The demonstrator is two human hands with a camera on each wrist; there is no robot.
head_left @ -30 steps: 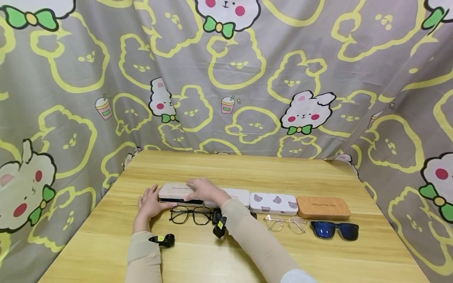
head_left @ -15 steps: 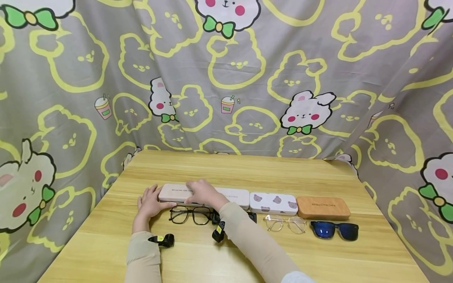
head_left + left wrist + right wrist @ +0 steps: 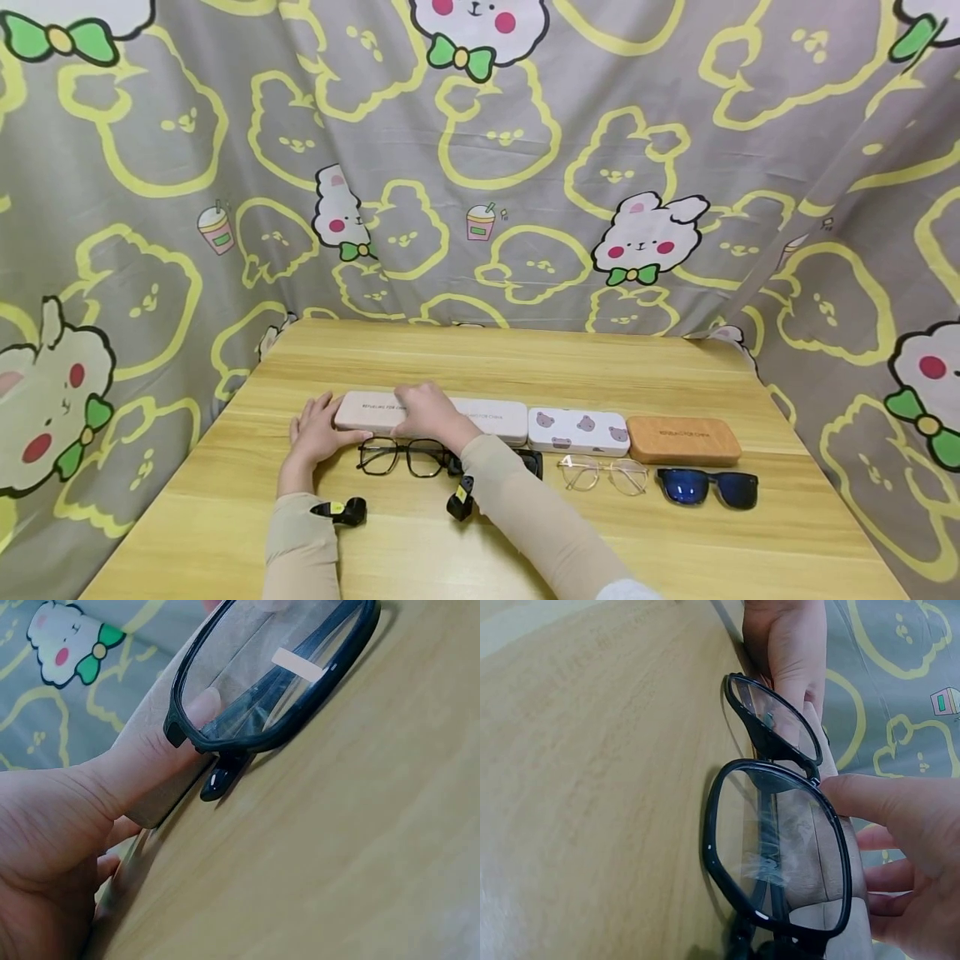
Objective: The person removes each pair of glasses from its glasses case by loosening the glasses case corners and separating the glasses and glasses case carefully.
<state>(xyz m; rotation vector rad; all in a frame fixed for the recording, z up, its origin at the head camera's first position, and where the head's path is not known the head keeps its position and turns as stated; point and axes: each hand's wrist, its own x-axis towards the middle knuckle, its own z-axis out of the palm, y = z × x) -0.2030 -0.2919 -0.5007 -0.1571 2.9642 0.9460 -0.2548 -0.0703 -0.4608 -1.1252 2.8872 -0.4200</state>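
A pale beige glasses case (image 3: 375,406), its lid down, lies at the left end of a row of cases. My left hand (image 3: 318,429) holds its left end, thumb along the front and fingers behind. Over its right part, my right hand (image 3: 431,412) grips it, with the thumb in front and fingers reaching over the back, as the right wrist view shows. Black-framed glasses (image 3: 378,457) with clear lenses stand just in front of this case. In the left wrist view, the left thumb (image 3: 199,712) shows through a lens of those glasses.
Rightward in the row come a white case (image 3: 495,417), a bear-print case (image 3: 573,423) and an orange-brown case (image 3: 686,439). In front lie dark glasses (image 3: 534,462) partly behind the right sleeve, thin gold-framed glasses (image 3: 588,473) and blue-lensed sunglasses (image 3: 686,487). A patterned curtain (image 3: 517,275) surrounds the table.
The beige case's lid has come down: a dark gap along its front one second ago is closed now. The right hand has lowered slightly with it; the left hand has stayed put.
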